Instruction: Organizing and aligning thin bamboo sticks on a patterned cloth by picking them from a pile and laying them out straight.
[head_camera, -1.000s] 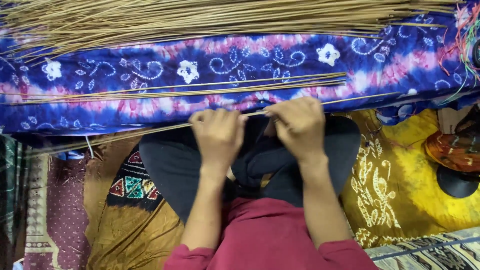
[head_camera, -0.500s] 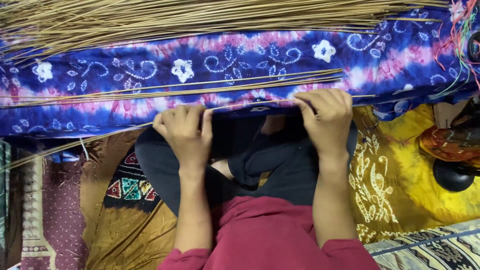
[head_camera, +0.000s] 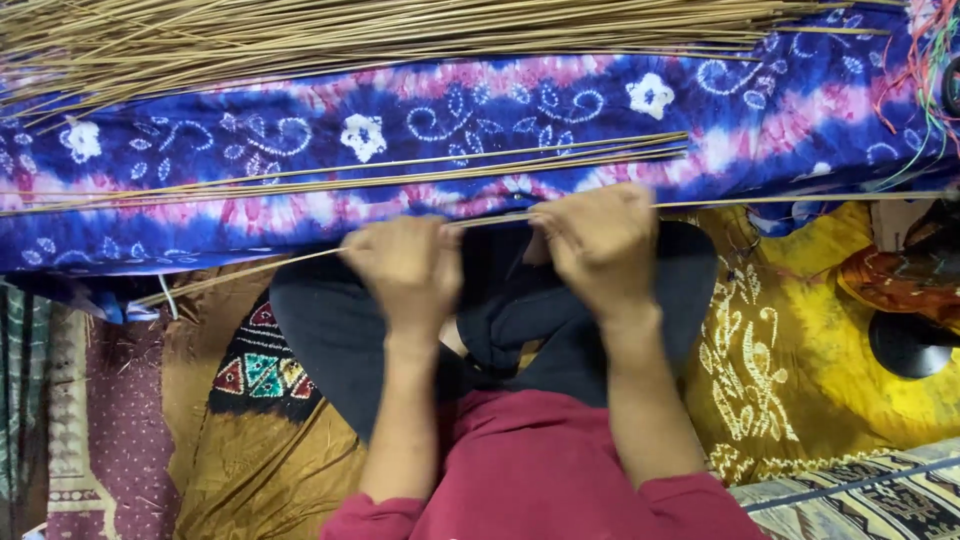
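A single head-worn camera looks steeply down over the person's own lap, close in. The forearms rise from the bottom edge to the left hand (head_camera: 410, 265) and right hand (head_camera: 600, 245) at mid-frame, both slightly blurred. Beyond the hands the view takes in a blue cloth (head_camera: 450, 130) across the upper half and a heap of sticks (head_camera: 300, 35) along the top edge. Patterned mats fill both sides below the hands. No second view shares the scene.

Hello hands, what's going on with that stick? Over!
Left hand and right hand both pinching one thin stick. Stick level over the lap. Nothing blocking.
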